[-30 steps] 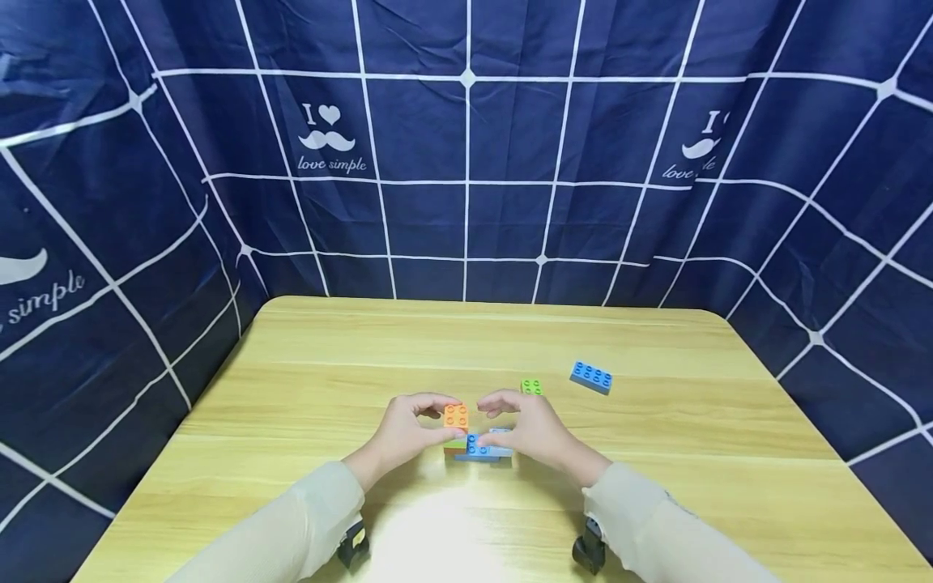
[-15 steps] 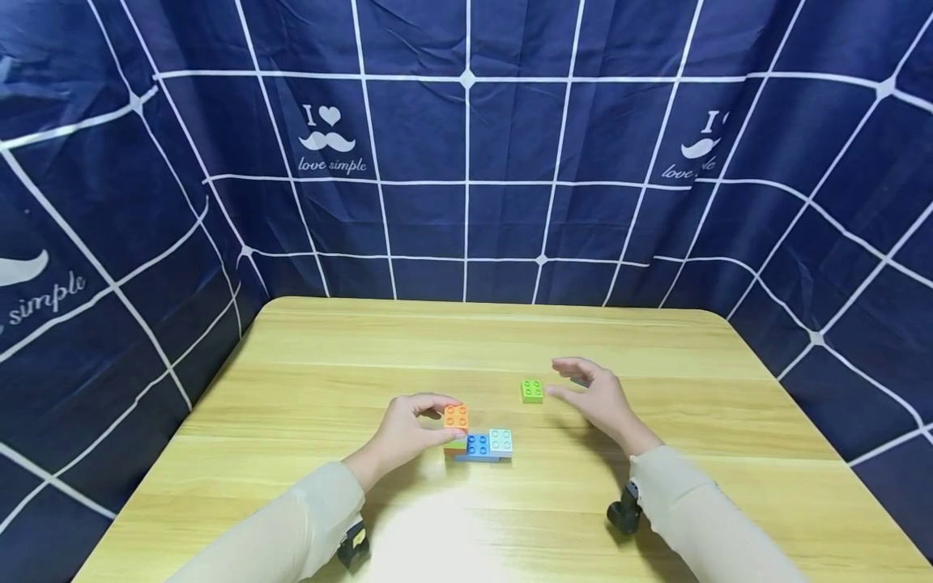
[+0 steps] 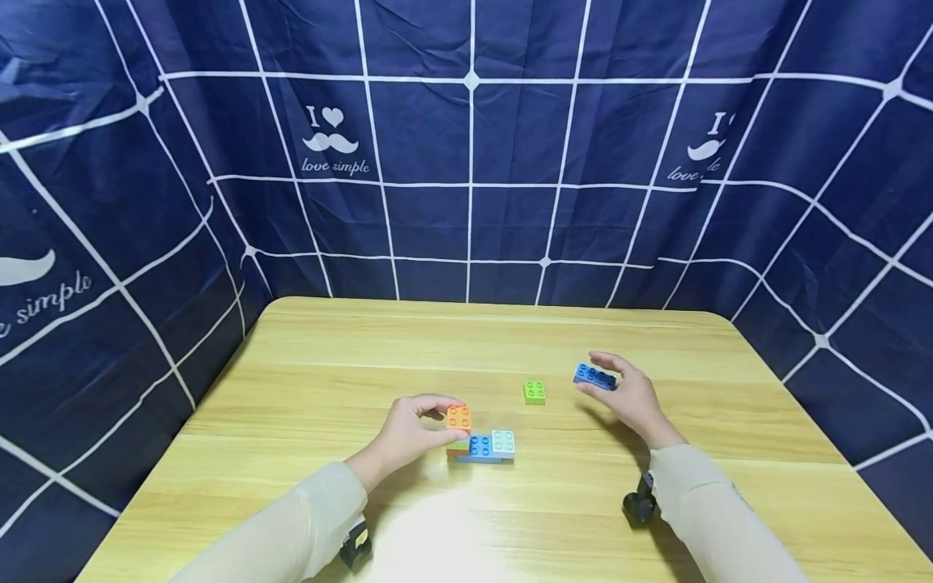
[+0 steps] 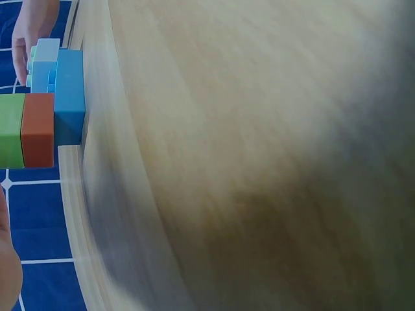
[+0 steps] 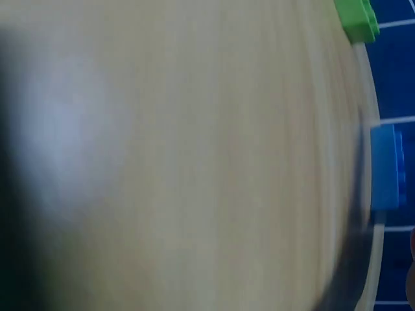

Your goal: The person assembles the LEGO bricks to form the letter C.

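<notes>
My left hand [image 3: 408, 433] pinches an orange brick [image 3: 458, 417] between thumb and fingers, on the left end of a small stack. In the left wrist view that end shows a green brick [image 4: 11, 129] over a red-brown brick [image 4: 37, 129] on a long blue base brick [image 4: 69, 97]. A blue brick [image 3: 479, 444] and a pale brick [image 3: 503, 442] make up the stack's middle and right end. Farther right, my right hand [image 3: 630, 397] grips a loose long blue brick [image 3: 585, 372], thumb along its near side and fingers behind; its right part is shaded.
A lime-green brick [image 3: 534, 393] lies on the wooden table [image 3: 350, 348] between the stack and my right hand. Dark blue cloth with white lines [image 3: 503, 219] hangs behind the table and at both sides. Each wrist carries a small black camera [image 3: 640, 504].
My right hand has left the stack's right end and moved right and away to the long blue brick, taking hold of it. The left hand keeps pinching the orange brick in place.
</notes>
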A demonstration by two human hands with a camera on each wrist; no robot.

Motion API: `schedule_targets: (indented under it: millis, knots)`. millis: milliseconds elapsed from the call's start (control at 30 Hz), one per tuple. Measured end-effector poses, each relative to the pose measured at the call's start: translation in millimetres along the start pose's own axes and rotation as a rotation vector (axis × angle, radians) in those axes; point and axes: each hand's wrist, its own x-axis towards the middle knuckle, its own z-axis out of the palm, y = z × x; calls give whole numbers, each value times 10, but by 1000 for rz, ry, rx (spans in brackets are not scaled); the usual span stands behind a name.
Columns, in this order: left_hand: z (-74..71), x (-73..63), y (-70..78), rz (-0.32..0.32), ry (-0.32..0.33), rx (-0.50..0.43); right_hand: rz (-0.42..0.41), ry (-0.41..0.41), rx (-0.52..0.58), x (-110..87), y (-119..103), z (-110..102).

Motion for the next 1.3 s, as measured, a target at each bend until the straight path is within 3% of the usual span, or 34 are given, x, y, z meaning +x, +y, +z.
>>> schedule_targets:
  millis: [467,933,1300]
  knots:
    - [0,-9,28,10,5,-8,53,-36,-51,-2,128,-54]
    - [-6,1,44,19,3,-5,94,-9,-180,0,127,-6]
    - [4,-11,27,6,-2,6,83,-12,-141,-20,56,54]
